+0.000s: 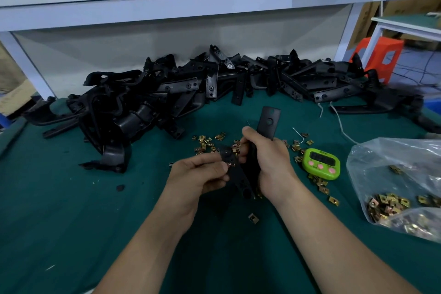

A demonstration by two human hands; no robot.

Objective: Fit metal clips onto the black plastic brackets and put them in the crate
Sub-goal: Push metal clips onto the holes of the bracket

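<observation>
Gripping the black bracket (268,122) nearly upright in its curled fingers, the right hand (269,162) seemingly steadies it so the left hand (198,174), thumb and fingers pinched on a metal clip (229,165) at the bracket's near tab, can press it home. Loose clips (207,142) lie just beyond the hands, a green timer (321,162) and bag of clips (393,198) right, the bracket pile (191,93) far; no crate shows.

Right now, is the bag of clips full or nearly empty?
Mostly empty: the bag holds one low heap of clips; the rest is slack film.
</observation>
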